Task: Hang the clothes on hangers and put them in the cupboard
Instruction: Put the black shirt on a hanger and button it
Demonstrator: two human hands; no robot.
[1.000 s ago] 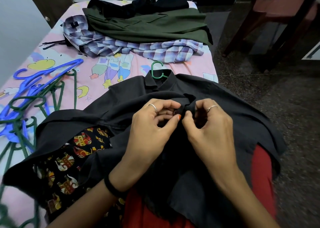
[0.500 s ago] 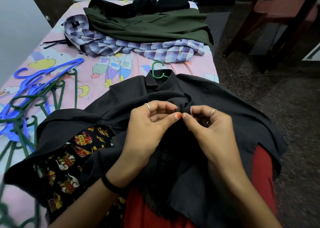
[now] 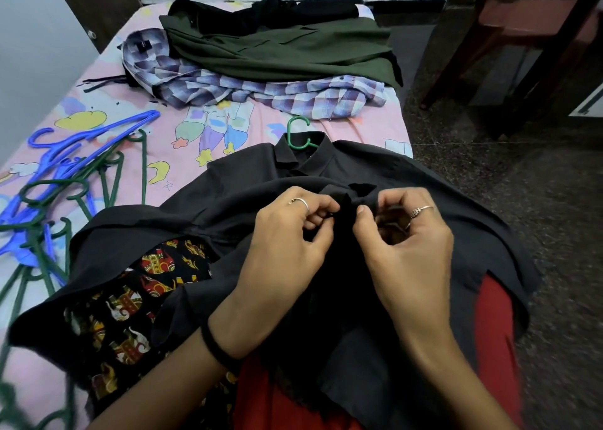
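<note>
A black shirt (image 3: pixel 424 181) lies spread over my lap and the bed's near end, with a green hanger hook (image 3: pixel 298 132) sticking out of its collar. My left hand (image 3: pixel 287 243) and my right hand (image 3: pixel 408 247) both pinch the shirt's front placket at chest height, fingertips almost touching. Further back lie a checked purple shirt (image 3: pixel 248 93), a dark green garment (image 3: pixel 293 54) and a black garment (image 3: pixel 277 12). A black printed cloth (image 3: pixel 130 299) shows under the shirt's left side.
A tangle of blue and green hangers (image 3: pixel 65 175) lies on the pink bedsheet (image 3: pixel 137 116) at the left. A wooden chair (image 3: pixel 522 38) stands on the dark floor at the right. A wall (image 3: pixel 26 54) borders the bed's left side.
Both hands stayed on the placket; the fingers shifted, the right hand opening slightly around the fabric edge. The shirt and the rest lie as before.
</note>
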